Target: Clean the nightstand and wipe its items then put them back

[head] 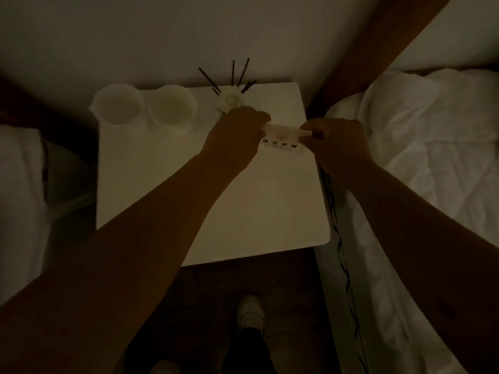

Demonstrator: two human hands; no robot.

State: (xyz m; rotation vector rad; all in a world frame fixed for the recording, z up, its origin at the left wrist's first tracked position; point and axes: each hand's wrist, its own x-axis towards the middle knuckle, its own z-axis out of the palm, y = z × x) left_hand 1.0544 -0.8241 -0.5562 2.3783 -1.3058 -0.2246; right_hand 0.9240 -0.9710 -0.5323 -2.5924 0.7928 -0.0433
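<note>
Both forearms reached forward over the white bench point(167, 168) in dim light. The left hand point(237, 136) pinched the left end of a small white sign card point(282, 140), its fingers curled round the edge. The right hand point(337, 143) pinched the card's right end the same way, so the card hung between them just above the bench's back right part. Along the back edge stood two white cups point(117, 105) point(172, 106) and a reed diffuser point(231, 99), close behind the left hand. White bedding point(437, 147) lay to the right, and a dark cable point(344, 263) ran down beside the bench.
</note>
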